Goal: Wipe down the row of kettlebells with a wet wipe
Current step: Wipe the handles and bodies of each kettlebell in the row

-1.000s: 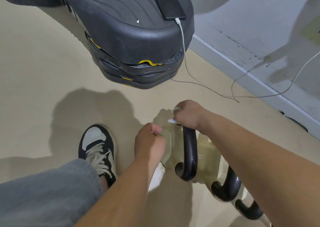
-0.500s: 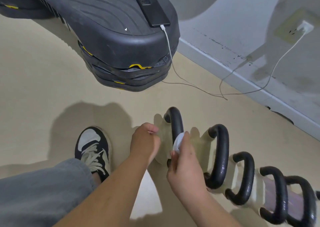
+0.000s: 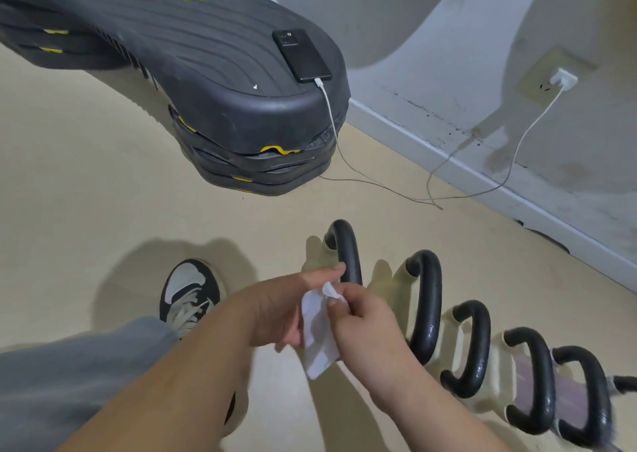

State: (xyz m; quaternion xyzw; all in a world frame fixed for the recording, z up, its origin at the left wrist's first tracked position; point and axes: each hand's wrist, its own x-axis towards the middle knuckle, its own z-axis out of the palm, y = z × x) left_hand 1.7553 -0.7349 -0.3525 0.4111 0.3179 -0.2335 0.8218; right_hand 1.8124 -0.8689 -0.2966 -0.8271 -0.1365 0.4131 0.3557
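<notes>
Left hand [image 3: 275, 310] now on wipe [image 3: 319, 339]

Black phone [image 3: 301, 55] on stacked step platforms [image 3: 206, 72]; white cable [image 3: 531, 128]

kettlebells [image 3: 429, 300] stand in a row on the floor [image 3: 86, 193], running rightward. stacked step platforms [image 3: 206, 72] lie behind them, phone [image 3: 301, 55] on top. shoe [image 3: 189, 293] left of the row.

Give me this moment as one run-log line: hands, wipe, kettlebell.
left hand: holds wet wipe | right hand: pinches its top corner | place: in front of end kettlebell handle
</notes>
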